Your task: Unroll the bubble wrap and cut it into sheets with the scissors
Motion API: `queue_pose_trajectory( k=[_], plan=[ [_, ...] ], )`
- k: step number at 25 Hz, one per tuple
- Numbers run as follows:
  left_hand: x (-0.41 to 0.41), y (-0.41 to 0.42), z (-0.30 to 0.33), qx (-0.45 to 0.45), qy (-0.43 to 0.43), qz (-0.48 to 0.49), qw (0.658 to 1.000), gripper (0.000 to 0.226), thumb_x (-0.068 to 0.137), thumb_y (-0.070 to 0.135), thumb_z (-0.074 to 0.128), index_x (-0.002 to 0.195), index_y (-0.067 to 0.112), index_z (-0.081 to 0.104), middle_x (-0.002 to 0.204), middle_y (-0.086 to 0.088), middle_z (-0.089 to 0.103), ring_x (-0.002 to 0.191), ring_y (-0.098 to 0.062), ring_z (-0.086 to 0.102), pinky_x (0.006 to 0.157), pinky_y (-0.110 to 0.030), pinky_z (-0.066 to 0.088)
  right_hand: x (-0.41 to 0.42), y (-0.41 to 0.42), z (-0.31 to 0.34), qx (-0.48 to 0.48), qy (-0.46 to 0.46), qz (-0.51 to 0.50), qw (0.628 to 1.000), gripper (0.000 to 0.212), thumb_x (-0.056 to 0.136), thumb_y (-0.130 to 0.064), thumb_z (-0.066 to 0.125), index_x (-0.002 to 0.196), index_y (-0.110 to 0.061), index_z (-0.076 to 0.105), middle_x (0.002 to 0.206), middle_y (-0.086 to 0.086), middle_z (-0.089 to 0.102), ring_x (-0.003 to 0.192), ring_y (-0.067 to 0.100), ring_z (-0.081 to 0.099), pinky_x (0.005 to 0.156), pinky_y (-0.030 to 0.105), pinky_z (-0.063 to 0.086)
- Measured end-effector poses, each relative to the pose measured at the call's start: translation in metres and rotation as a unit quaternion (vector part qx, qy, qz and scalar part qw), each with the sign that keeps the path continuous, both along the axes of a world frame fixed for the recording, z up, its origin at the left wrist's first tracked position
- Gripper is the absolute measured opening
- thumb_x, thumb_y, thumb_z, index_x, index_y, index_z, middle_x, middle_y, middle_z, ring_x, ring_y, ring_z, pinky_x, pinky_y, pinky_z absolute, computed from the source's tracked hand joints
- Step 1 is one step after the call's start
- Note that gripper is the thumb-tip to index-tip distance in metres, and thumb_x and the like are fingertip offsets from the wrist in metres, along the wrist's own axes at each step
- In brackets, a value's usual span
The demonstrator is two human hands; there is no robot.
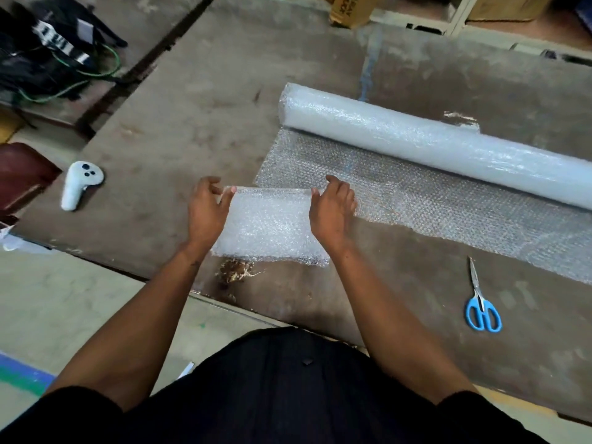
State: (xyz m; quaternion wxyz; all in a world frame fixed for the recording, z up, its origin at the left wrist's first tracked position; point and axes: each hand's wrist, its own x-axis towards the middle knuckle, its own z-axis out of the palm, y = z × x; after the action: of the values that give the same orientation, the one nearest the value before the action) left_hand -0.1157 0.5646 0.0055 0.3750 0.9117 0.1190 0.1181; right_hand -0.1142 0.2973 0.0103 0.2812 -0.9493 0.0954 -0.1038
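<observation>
A big roll of bubble wrap [432, 145] lies across the brown table [198, 129], with an unrolled length [448, 206] spread flat in front of it. A separate folded sheet of bubble wrap [269, 225] lies near the table's front edge. My left hand [206, 209] pinches its far left corner and my right hand [333, 209] pinches its far right corner. Blue-handled scissors [480, 302] lie shut on the table to the right, apart from both hands.
A white handheld controller [80, 184] rests at the table's left edge. A chipped patch [234, 272] marks the front edge. Black bags and green cables [54, 52] sit on another surface at far left. Cardboard boxes [349, 9] stand behind.
</observation>
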Motion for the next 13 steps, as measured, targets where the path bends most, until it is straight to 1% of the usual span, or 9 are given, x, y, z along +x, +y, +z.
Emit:
queue_pose_trajectory(
  k=[1, 2, 3, 4, 5, 6, 8, 10, 13],
  plan=[
    [-0.002, 0.004, -0.003, 0.06, -0.015, -0.009, 0.998, 0.058, 0.099, 0.053, 0.068, 0.14, 0.014, 0.057, 0.128, -0.009, 0.061, 0.115, -0.028, 0.062, 0.101, -0.045, 0.05, -0.002, 0.006, -0.001, -0.051, -0.041, 0.016, 0.998, 0.041, 0.109, -0.031, 0.054, 0.146, -0.011, 0.052, 0.144, 0.017, 0.054, 0.134, 0.035, 0.049, 0.11, 0.05, 0.035],
    [-0.007, 0.001, 0.0, 0.119, -0.028, -0.014, 0.992, 0.063, 0.1, 0.055, 0.066, 0.149, 0.019, 0.05, 0.143, -0.009, 0.053, 0.128, -0.028, 0.054, 0.109, -0.05, 0.041, -0.002, 0.014, 0.0, -0.087, -0.067, 0.048, 0.993, 0.041, 0.111, -0.033, 0.049, 0.146, -0.014, 0.052, 0.151, 0.015, 0.05, 0.141, 0.033, 0.044, 0.113, 0.051, 0.032],
    [-0.011, -0.006, 0.004, 0.157, -0.044, -0.027, 0.986, 0.063, 0.103, 0.054, 0.062, 0.156, 0.025, 0.044, 0.154, -0.006, 0.046, 0.137, -0.027, 0.047, 0.114, -0.054, 0.034, -0.002, 0.024, 0.002, -0.112, -0.074, 0.093, 0.987, 0.042, 0.112, -0.035, 0.044, 0.148, -0.016, 0.052, 0.156, 0.012, 0.048, 0.147, 0.031, 0.04, 0.116, 0.051, 0.03],
    [-0.012, -0.014, 0.008, 0.165, -0.055, -0.057, 0.983, 0.06, 0.107, 0.051, 0.056, 0.16, 0.029, 0.039, 0.162, -0.001, 0.042, 0.143, -0.024, 0.043, 0.116, -0.054, 0.03, -0.001, 0.036, 0.001, -0.126, -0.062, 0.139, 0.98, 0.043, 0.112, -0.037, 0.04, 0.15, -0.019, 0.051, 0.161, 0.01, 0.046, 0.151, 0.029, 0.037, 0.119, 0.051, 0.028],
    [-0.011, -0.021, 0.007, 0.169, -0.063, -0.102, 0.978, 0.054, 0.111, 0.047, 0.046, 0.162, 0.03, 0.039, 0.165, 0.002, 0.041, 0.147, -0.022, 0.041, 0.117, -0.052, 0.028, -0.001, 0.048, -0.002, -0.135, -0.037, 0.178, 0.974, 0.046, 0.113, -0.039, 0.036, 0.153, -0.021, 0.049, 0.164, 0.008, 0.044, 0.155, 0.029, 0.034, 0.122, 0.051, 0.026],
    [-0.01, -0.025, 0.003, 0.188, -0.047, -0.156, 0.969, 0.051, 0.113, 0.044, 0.037, 0.162, 0.029, 0.04, 0.166, 0.002, 0.042, 0.151, -0.02, 0.04, 0.119, -0.049, 0.026, -0.004, 0.06, -0.008, -0.138, -0.004, 0.206, 0.969, 0.049, 0.113, -0.042, 0.033, 0.157, -0.024, 0.046, 0.167, 0.007, 0.041, 0.157, 0.028, 0.031, 0.124, 0.051, 0.025],
    [-0.01, -0.019, -0.021, 0.265, 0.009, -0.224, 0.938, 0.057, 0.112, 0.049, 0.022, 0.164, 0.03, 0.036, 0.169, 0.001, 0.039, 0.157, -0.019, 0.032, 0.126, -0.045, 0.02, -0.007, 0.067, -0.026, -0.138, 0.05, 0.226, 0.963, 0.055, 0.113, -0.05, 0.028, 0.161, -0.026, 0.04, 0.169, 0.006, 0.038, 0.159, 0.028, 0.028, 0.127, 0.051, 0.022],
    [-0.009, 0.0, -0.04, 0.267, 0.05, -0.228, 0.935, 0.062, 0.11, 0.058, 0.017, 0.167, 0.033, 0.028, 0.172, 0.003, 0.032, 0.16, -0.018, 0.024, 0.13, -0.044, 0.016, -0.006, 0.055, -0.035, -0.14, 0.06, 0.23, 0.961, 0.06, 0.113, -0.056, 0.024, 0.16, -0.025, 0.042, 0.167, 0.006, 0.043, 0.157, 0.026, 0.032, 0.128, 0.047, 0.022],
    [-0.005, 0.009, -0.048, 0.266, 0.056, -0.247, 0.93, 0.064, 0.11, 0.061, 0.018, 0.166, 0.033, 0.027, 0.172, 0.002, 0.032, 0.161, -0.019, 0.022, 0.131, -0.046, 0.015, -0.004, 0.022, -0.038, -0.159, 0.067, 0.209, 0.962, 0.067, 0.112, -0.06, 0.019, 0.159, -0.02, 0.045, 0.165, 0.006, 0.046, 0.156, 0.026, 0.035, 0.129, 0.047, 0.022]
  ],
)
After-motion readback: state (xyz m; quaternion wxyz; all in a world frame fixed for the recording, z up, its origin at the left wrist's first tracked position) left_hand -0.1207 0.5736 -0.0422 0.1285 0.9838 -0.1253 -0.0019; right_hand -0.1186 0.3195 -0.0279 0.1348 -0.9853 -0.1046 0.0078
